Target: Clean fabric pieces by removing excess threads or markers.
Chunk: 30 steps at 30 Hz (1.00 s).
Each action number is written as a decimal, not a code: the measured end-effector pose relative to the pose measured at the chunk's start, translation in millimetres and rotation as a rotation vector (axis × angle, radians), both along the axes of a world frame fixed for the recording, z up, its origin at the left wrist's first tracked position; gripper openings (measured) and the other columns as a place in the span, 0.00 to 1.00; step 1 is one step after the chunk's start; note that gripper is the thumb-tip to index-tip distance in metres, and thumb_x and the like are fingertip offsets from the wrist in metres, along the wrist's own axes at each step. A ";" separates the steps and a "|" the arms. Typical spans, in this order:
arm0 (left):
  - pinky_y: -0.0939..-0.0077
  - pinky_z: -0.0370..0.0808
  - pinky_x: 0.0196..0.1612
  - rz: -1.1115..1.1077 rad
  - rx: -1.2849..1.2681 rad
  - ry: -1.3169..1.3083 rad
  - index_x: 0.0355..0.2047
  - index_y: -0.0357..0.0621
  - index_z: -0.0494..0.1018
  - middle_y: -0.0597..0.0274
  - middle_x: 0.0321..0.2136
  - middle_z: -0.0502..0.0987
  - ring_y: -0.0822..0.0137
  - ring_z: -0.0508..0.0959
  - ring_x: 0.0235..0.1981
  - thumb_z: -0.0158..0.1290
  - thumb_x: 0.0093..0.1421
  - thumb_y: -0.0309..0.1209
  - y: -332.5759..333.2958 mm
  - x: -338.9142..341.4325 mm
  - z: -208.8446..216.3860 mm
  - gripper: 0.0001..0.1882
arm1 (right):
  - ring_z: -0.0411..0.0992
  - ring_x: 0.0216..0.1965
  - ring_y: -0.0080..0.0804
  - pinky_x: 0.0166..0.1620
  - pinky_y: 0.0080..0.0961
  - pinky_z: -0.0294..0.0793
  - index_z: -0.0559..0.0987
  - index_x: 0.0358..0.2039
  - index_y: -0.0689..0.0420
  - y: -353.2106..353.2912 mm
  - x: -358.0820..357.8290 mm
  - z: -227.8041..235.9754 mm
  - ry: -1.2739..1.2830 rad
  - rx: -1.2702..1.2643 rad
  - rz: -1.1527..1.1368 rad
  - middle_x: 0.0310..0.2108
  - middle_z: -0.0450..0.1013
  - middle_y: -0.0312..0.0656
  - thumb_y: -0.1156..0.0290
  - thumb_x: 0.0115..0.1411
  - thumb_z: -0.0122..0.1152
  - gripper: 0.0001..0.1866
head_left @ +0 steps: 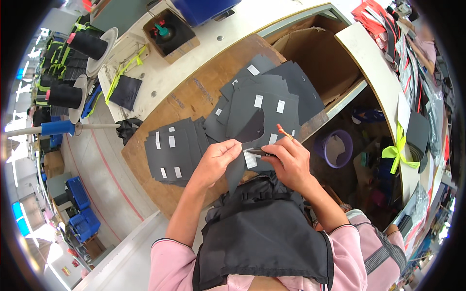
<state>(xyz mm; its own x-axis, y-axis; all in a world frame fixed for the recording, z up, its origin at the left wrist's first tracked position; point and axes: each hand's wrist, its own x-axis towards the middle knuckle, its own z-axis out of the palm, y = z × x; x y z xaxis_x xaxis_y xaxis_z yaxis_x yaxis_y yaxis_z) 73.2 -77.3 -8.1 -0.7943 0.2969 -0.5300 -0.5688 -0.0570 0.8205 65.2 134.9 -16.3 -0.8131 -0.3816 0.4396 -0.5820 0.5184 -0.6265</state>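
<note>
My left hand (216, 162) pinches the edge of a dark grey cut panel (236, 167) above the wooden board, close to my apron. In my right hand (292, 160) is a small pair of dark thread snips (259, 152); their blades point left at the panel edge, by a white patch (250, 159). An orange-tipped thin piece (280, 129) sticks up from the same hand; its kind is unclear. Beyond my hands lies a stack of grey panels (281, 92) with white rectangular patches. Another such stack (182, 149) is to the left.
The wooden board (165, 109) rests on a white table (213, 41). An open cardboard box (323, 58) and a purple bucket (338, 149) sit in the opening at right. Black thread cones (90, 45) stand left. Orange and grey pieces (376, 24) lie far right. A person in pink sits beside me.
</note>
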 end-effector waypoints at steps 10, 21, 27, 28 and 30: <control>0.83 0.67 0.37 0.125 0.192 0.021 0.37 0.36 0.73 0.71 0.29 0.72 0.80 0.69 0.32 0.47 0.64 0.34 0.7 -7.8 18.6 0.12 | 0.60 0.22 0.15 0.21 0.13 0.59 0.71 0.41 0.58 7.3 3.7 -48.8 -0.991 -0.794 -0.326 0.23 0.59 0.27 0.72 0.56 0.61 0.14; 0.50 0.66 0.56 0.210 0.666 -0.106 0.48 0.30 0.65 0.50 0.47 0.72 0.51 0.73 0.47 0.45 0.63 0.31 -35.5 38.2 -77.3 0.17 | 0.72 0.28 0.20 0.30 0.18 0.72 0.74 0.44 0.61 23.9 -20.2 -84.1 -1.506 -1.648 0.294 0.29 0.74 0.34 0.55 0.63 0.51 0.21; 0.66 0.66 0.54 0.323 -0.364 0.105 0.55 0.37 0.62 0.56 0.52 0.69 0.60 0.70 0.52 0.48 0.62 0.34 -48.1 33.6 -85.3 0.23 | 0.69 0.31 0.17 0.35 0.19 0.71 0.78 0.39 0.64 16.4 -23.7 -60.2 -1.186 -0.704 -0.018 0.31 0.75 0.34 0.76 0.53 0.61 0.12; 0.68 0.64 0.55 0.360 -0.367 0.239 0.57 0.38 0.61 0.56 0.53 0.67 0.61 0.69 0.53 0.48 0.62 0.35 -45.2 22.7 -75.4 0.25 | 0.69 0.33 0.18 0.39 0.21 0.71 0.78 0.39 0.65 21.1 -25.9 -56.3 -1.217 -0.619 0.045 0.32 0.76 0.35 0.78 0.51 0.60 0.13; 0.69 0.61 0.57 0.233 -0.460 0.525 0.59 0.40 0.58 0.56 0.55 0.66 0.62 0.67 0.55 0.50 0.61 0.38 -25.6 -6.6 -36.5 0.29 | 0.69 0.33 0.18 0.40 0.20 0.70 0.78 0.40 0.63 27.6 -34.4 -34.9 -1.183 -0.378 0.318 0.31 0.76 0.34 0.77 0.51 0.61 0.14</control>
<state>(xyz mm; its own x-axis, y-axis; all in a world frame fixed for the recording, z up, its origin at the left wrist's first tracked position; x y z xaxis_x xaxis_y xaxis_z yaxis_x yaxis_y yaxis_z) 66.6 -102.9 -44.6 -0.9931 -0.0715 -0.0924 -0.1092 0.2873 0.9516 30.8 162.5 -51.2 -0.6773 -0.6405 -0.3620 0.3629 0.1372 -0.9217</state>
